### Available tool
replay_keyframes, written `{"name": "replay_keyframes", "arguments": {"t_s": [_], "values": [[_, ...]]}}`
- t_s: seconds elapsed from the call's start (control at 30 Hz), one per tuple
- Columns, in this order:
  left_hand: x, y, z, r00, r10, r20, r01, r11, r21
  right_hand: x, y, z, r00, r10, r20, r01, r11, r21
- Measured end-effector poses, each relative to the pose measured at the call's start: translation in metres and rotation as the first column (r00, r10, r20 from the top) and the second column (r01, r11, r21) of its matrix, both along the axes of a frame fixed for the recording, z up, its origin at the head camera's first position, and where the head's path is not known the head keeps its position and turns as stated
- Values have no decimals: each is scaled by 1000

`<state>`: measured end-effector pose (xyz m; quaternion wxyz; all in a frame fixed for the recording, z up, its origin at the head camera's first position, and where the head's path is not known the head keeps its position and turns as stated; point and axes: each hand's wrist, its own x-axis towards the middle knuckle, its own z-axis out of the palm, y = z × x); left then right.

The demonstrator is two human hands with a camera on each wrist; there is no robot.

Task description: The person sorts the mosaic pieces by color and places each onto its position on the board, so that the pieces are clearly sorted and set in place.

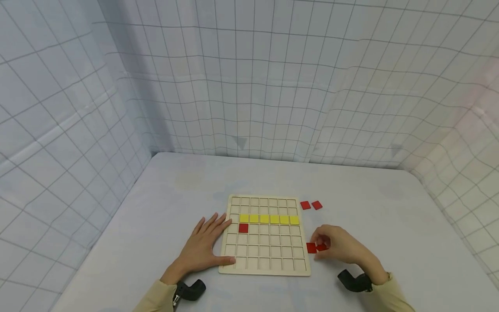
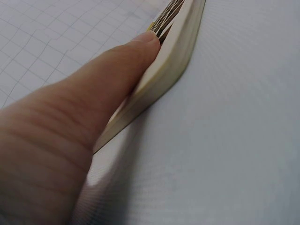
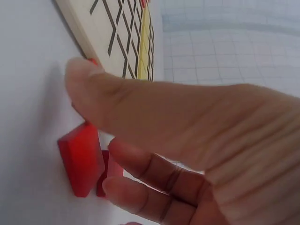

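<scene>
A pale wooden grid board [image 1: 265, 273] lies flat on the table. My left hand [image 1: 202, 248] rests spread beside its left edge, with the thumb [image 2: 126, 61] on the board's near left corner. Off the right edge, my right hand [image 1: 338, 243] pinches a square red tile [image 1: 311, 248] between thumb and a finger; the thumb covers most of it in the right wrist view. Under the curled fingers lie more red tiles [image 3: 82, 161]. On the board, a row of yellow tiles [image 1: 264, 219] stretches across, and one red tile [image 1: 243, 228] sits below its left end.
Two red tiles, one nearer the board [image 1: 306, 205] and one farther right [image 1: 317, 205], lie off its far right corner. The white table [image 1: 187, 182] is bounded by grid-patterned curtains [image 1: 249, 86] behind and at both sides.
</scene>
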<state>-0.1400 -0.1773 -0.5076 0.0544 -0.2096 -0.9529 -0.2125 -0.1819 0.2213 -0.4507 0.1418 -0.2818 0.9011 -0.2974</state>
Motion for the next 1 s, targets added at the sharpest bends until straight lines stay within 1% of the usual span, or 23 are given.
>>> {"name": "replay_keyframes", "arguments": {"t_s": [0.27,0.53,0.67,0.83,1.0], "values": [[1,0,3,1000,-11,4,11,1000,14,-3,2,-4,1000,-10,7,9,1000,22],[-1,0,1,1000,-22,-19,22,1000,13,-3,2,0,999,-24,23,24,999,34],[-1,0,0,1000,-20,-17,20,1000,12,-3,3,0,999,-31,30,30,999,38],[0,0,1,1000,-16,-20,16,1000,9,-4,3,0,999,-32,30,31,999,32],[1,0,2,999,-19,-29,20,999,26,-5,0,-2,999,-35,26,34,999,42]]}}
